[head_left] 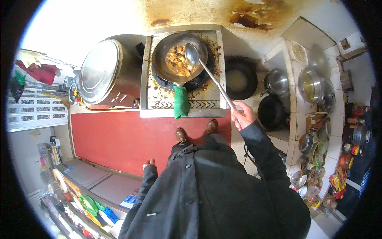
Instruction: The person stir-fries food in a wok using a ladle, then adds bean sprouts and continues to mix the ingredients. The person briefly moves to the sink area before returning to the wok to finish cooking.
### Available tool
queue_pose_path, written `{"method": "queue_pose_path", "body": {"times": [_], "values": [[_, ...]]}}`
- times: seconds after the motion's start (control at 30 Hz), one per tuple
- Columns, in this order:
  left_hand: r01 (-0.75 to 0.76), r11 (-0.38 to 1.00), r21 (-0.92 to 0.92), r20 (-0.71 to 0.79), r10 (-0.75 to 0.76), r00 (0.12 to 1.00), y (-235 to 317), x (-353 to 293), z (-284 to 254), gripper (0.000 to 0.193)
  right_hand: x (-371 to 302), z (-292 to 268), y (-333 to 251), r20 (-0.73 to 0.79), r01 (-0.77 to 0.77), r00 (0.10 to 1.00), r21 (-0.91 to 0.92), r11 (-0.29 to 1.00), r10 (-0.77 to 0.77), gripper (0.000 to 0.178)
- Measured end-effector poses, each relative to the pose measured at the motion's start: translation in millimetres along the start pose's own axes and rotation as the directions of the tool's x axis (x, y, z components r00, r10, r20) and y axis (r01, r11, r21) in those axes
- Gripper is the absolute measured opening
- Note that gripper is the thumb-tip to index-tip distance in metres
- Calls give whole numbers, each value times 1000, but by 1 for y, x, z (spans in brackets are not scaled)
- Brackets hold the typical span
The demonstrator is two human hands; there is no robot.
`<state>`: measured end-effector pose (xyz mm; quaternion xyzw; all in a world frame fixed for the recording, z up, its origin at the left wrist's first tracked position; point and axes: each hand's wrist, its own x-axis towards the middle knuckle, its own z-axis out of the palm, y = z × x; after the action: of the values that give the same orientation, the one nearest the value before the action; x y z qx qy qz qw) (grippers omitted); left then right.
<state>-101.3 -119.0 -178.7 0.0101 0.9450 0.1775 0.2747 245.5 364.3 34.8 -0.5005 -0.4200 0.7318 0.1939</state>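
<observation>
My right hand point(243, 114) is closed around the end of a long metal ladle point(217, 81). The ladle's round bowl point(191, 54) is over the right part of a wok point(159, 55). Browned, sauced chunks of food point(177, 61) lie in the wok, partly hidden by the ladle. The wok sits on a stove point(153, 99), and a green cloth point(181, 102) wraps its handle, which points toward me. Low at my left side hangs my left hand point(149, 162), away from the stove, its fingers loosely apart and seemingly holding nothing.
Left of the stove stands a large lidded metal pot point(99, 71). Dark woks point(240, 78) and a metal pot point(277, 81) are on the right. Bowls and lids line a tiled ledge point(292, 103). A red mat point(115, 139) covers the floor; a grey-topped cabinet point(115, 189) is behind left.
</observation>
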Motion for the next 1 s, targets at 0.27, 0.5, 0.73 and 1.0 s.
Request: {"method": "queue_pose_path", "body": {"times": [0.27, 0.5, 0.73, 1.0], "values": [[18, 999, 29, 32, -19, 999, 34, -64, 8, 45, 19, -39, -10, 21, 7, 1000, -78, 997, -6, 34], [50, 998, 42, -26, -49, 998, 18, -75, 9, 41, 30, -12, -1, 201, 8, 980, -30, 1000, -1, 35], [84, 976, -203, 62, -73, 995, -16, -53, 21, 45, 61, 42, 26, 101, -60, 993, -77, 995, 68, 38], [12, 1000, 16, 123, -14, 992, -6, -63, -8, 36, 48, 61, 32, 79, -51, 995, -107, 993, 60, 38]]}}
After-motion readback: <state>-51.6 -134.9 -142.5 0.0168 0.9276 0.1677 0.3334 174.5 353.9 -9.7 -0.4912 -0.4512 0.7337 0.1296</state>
